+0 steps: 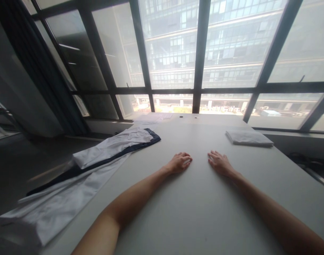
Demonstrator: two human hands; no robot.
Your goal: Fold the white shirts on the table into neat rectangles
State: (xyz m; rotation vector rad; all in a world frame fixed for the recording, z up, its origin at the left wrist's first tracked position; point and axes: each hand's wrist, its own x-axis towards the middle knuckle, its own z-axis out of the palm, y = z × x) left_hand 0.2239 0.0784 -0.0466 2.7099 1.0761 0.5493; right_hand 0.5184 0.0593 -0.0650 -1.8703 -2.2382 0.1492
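My left hand [180,162] rests on the white table [196,209] with its fingers loosely spread and slightly curled, holding nothing. Across a short gap, my right hand [219,163] lies flat on the same surface, fingers apart. Beyond the right hand sits a folded white cloth [249,138], flat and layered, near the table's right edge. To the left of my left hand is a pile of white garments [116,145] with a dark navy garment [151,138] between the layers. Part of this pile hangs over the left edge. Neither hand touches any cloth.
Thin pale sheets [153,117] lie at the table's far left corner. Two small round items [181,117] show near the far edge. Large framed windows [172,46] stand behind the table, with a dark curtain [45,71] on the left.
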